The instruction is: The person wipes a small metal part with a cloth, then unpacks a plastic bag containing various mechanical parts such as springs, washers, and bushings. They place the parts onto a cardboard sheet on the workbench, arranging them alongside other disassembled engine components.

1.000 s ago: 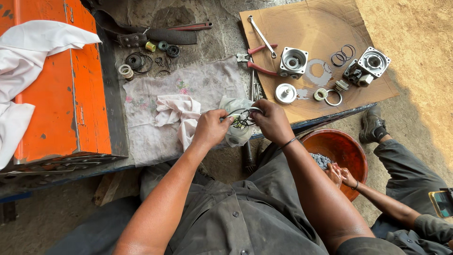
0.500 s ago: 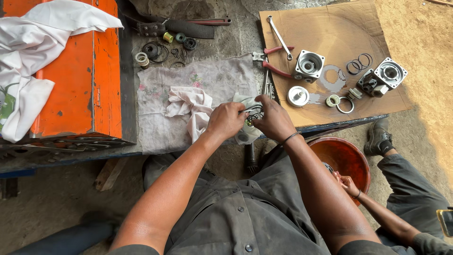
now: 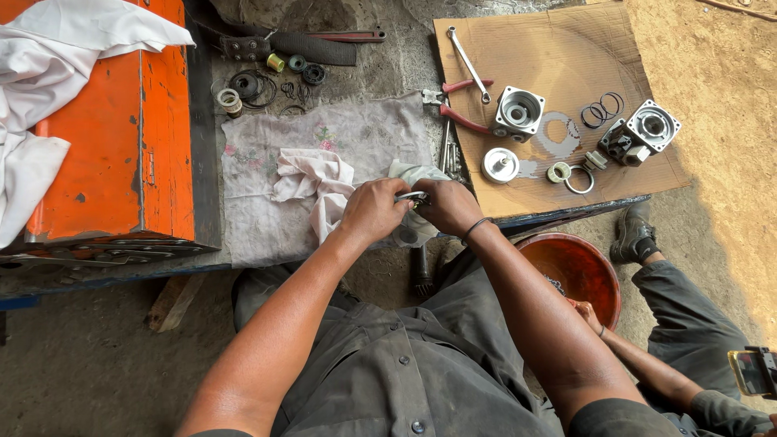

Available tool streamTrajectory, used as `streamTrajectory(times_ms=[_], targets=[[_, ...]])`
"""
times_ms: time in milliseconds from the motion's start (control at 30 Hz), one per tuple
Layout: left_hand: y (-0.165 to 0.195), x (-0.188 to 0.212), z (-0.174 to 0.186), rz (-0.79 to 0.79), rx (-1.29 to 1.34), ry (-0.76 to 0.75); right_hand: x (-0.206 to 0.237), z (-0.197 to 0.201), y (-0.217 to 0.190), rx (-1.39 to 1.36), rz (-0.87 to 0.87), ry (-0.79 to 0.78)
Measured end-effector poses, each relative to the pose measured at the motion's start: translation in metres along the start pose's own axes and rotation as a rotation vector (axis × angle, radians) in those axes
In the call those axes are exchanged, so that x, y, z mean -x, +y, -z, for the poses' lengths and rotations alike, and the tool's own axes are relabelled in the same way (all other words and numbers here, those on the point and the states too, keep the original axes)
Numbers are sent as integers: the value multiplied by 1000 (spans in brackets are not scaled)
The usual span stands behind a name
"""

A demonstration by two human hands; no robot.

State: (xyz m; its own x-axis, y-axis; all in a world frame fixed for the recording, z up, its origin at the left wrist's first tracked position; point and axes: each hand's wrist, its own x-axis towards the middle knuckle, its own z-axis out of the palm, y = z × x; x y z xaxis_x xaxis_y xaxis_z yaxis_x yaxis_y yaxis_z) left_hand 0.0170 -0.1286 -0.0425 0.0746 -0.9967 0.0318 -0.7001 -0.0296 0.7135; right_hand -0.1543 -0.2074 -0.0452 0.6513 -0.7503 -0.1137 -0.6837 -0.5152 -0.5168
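Note:
My left hand [image 3: 371, 211] and my right hand [image 3: 447, 205] meet over the near edge of a pale cloth [image 3: 267, 162], both closed on a small metal ring-shaped part [image 3: 413, 197] held between the fingertips. A crumpled white rag [image 3: 317, 180] lies just left of my left hand. A light cloth wad [image 3: 413, 172] sits right behind the part. Most of the part is hidden by my fingers.
An orange metal box [image 3: 121, 137] with white cloth on it stands left. Brown cardboard [image 3: 566, 73] at right carries two metal housings [image 3: 518, 111], a round cap [image 3: 500, 165], rings, red pliers [image 3: 453, 101] and a wrench. A second person's hand reaches into an orange basin [image 3: 579, 271].
The view has shifted so the scene sits lower and to the right. Both hands stay together on the small part, with fingers slightly reworked around it.

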Motion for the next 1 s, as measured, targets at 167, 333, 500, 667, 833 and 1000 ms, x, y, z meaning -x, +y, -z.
streamTrajectory(times_ms=[167, 333, 500, 667, 833, 1000], targets=[[-6, 11, 0, -52, -73, -39, -6, -8, 10, -28, -38, 50], [-20, 9, 0, -130, -319, -24, -27, -15, 19, -204, -139, 139], [-36, -3, 4, -66, -301, 90, -42, -15, 12, -590, -154, 164], [-39, -14, 20, -258, -286, 367, -47, -9, 8, -667, -165, 222], [-34, -19, 30, -334, -309, 416, -48, -7, 8, -771, 20, 294], [-36, -4, 20, -158, -247, 191, -37, -10, 0, -470, -141, 183]])
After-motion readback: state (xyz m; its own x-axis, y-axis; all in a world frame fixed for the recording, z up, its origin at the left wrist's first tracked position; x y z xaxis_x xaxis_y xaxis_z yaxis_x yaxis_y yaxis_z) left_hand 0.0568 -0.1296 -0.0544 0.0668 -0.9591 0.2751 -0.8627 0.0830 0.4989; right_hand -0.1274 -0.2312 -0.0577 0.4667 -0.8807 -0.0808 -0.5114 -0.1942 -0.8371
